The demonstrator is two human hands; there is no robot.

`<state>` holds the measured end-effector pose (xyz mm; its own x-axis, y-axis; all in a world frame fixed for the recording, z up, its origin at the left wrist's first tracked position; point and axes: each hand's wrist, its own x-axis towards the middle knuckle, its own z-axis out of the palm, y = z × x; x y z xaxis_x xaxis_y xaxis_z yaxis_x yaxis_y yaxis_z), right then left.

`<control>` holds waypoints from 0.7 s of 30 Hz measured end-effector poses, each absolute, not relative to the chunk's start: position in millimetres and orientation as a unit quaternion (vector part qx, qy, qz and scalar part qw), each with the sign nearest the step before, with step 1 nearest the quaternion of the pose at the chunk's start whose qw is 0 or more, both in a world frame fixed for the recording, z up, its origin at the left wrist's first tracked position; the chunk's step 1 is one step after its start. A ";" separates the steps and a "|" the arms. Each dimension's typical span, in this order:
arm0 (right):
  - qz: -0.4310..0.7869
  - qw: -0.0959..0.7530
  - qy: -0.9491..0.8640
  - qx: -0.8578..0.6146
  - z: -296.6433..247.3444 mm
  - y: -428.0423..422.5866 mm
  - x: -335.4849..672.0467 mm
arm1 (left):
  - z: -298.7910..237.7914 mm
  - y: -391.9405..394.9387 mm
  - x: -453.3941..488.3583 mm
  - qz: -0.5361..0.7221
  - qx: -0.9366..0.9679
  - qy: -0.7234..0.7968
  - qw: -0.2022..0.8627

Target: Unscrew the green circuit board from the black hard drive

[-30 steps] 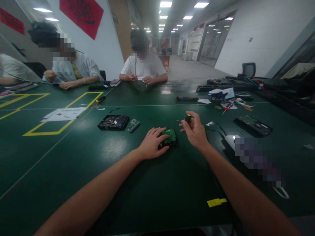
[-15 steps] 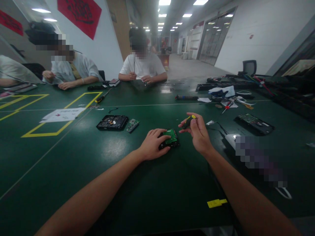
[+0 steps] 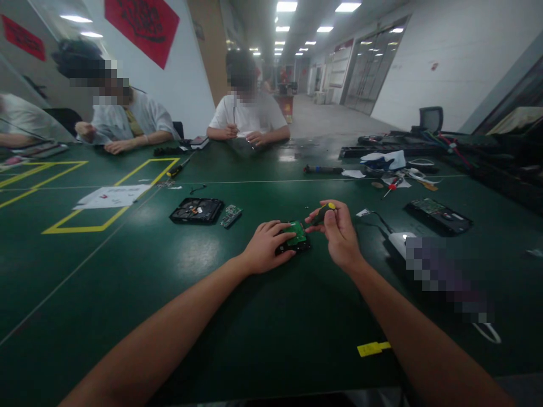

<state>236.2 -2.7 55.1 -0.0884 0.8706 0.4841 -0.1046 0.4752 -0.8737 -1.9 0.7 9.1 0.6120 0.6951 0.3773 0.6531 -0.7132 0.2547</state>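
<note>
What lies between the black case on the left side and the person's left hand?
In the head view, a small green circuit board lies between the black case and the left hand, nearer the case.

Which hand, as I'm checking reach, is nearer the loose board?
Left. The left hand is to the right of the loose board, on the drive; the right hand is farther right.

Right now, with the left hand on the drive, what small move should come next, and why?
Probably check where the yellow-and-black tool points before turning it: the right hand holds it beside the green board, its tip can't be made out, and the left hand already rests on the drive.
</note>
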 end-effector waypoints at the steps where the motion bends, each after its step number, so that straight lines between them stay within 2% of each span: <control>1: 0.406 0.597 -0.617 -0.313 55.2 -2.8 236.4 | 9.2 0.4 -1.8 0.229 0.897 0.376 0.047; 21: 0.402 0.592 -0.624 -0.315 53.3 -2.6 236.9 | 10.2 -0.6 -0.8 0.240 0.894 0.374 0.057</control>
